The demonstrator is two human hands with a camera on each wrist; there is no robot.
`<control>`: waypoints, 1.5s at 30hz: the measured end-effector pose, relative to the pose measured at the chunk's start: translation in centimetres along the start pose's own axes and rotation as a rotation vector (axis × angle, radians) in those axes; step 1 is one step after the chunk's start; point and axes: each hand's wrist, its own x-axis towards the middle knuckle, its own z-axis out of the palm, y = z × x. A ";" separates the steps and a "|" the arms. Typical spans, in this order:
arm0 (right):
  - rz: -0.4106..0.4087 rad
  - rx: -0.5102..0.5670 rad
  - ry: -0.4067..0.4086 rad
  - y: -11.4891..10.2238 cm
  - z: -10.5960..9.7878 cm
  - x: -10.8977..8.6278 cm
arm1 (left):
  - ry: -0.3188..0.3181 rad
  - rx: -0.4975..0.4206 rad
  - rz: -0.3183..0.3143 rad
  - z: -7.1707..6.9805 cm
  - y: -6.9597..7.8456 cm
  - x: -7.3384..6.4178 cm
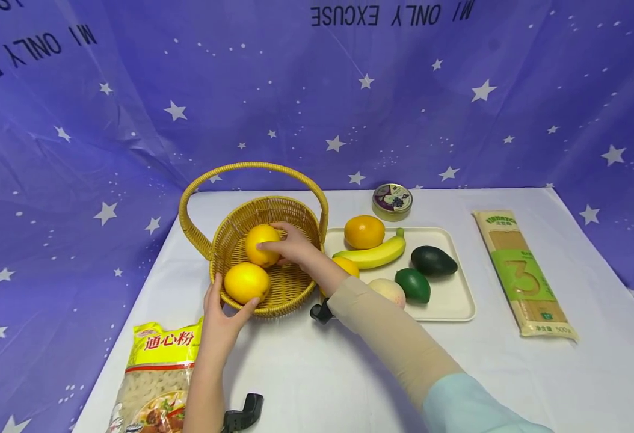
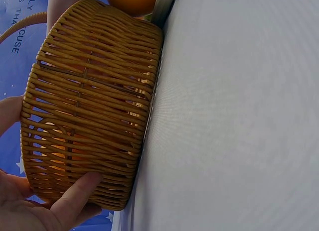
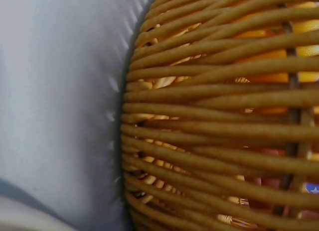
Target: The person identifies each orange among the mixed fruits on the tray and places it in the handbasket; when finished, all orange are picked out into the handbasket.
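A wicker basket (image 1: 290,294) with a tall arched handle stands on the left part of the table. My left hand (image 1: 222,325) grips its near left rim; in the left wrist view the fingers (image 2: 77,196) lie against the woven outside. Reaching down inside, my right hand (image 1: 293,243) holds an orange (image 1: 261,246) near the basket's middle. A yellow lemon (image 1: 247,282) lies in the basket beside it, close to the left thumb. In the right wrist view the weave (image 3: 214,106) hides most of the right hand.
Right of the basket, a cream tray (image 1: 458,307) bears an orange (image 1: 364,232), a banana (image 1: 373,254), a peach (image 1: 388,291), an avocado (image 1: 433,260) and a green fruit (image 1: 413,285). A round tin (image 1: 392,201), a noodle pack (image 1: 525,273) and a pasta bag (image 1: 157,373) surround these.
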 end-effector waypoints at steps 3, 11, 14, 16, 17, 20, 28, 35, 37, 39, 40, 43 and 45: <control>0.004 -0.002 0.003 0.0 0.2 0.0 | 0.004 0.002 0.005 0.0 0.0 0.0; 0.010 -0.072 -0.007 0.5 0.4 0.4 | -0.003 -0.002 -0.002 -0.1 0.1 -0.1; 0.010 -0.087 -0.017 0.4 0.5 0.3 | -0.006 -0.007 0.004 0.0 0.1 -0.1; 0.010 -0.086 -0.022 0.3 0.4 0.2 | -0.009 -0.008 0.004 0.0 0.1 0.0; 0.010 -0.089 -0.024 0.3 0.4 0.1 | -0.009 -0.009 0.004 -0.1 0.1 0.0; -0.001 -0.112 -0.032 0.1 0.3 -0.2 | -0.010 -0.002 0.001 0.0 -0.1 0.1; -0.031 -0.145 -0.053 -0.1 -0.1 -0.9 | -0.003 0.001 -0.002 0.0 -0.2 0.2; -0.064 -0.154 -0.072 -1.1 -0.9 -2.3 | 0.002 0.007 -0.001 -0.1 -0.2 0.2; -0.076 -0.142 -0.086 -1.6 -1.2 -3.0 | 0.002 0.006 0.001 -0.2 -0.2 0.2; -0.092 -0.129 -0.107 -1.9 -1.5 -3.7 | 0.000 0.005 0.003 -0.2 -0.2 0.2; -0.100 -0.123 -0.120 -2.1 -1.7 -4.1 | -0.001 0.005 0.004 -0.2 -0.2 0.2; -0.135 -0.115 -0.158 -2.4 -2.3 -5.4 | -0.003 0.004 0.004 -0.1 -0.2 0.2; -0.159 -0.111 -0.175 -2.5 -2.9 -6.3 | -0.006 0.002 -0.001 -0.1 -0.2 0.2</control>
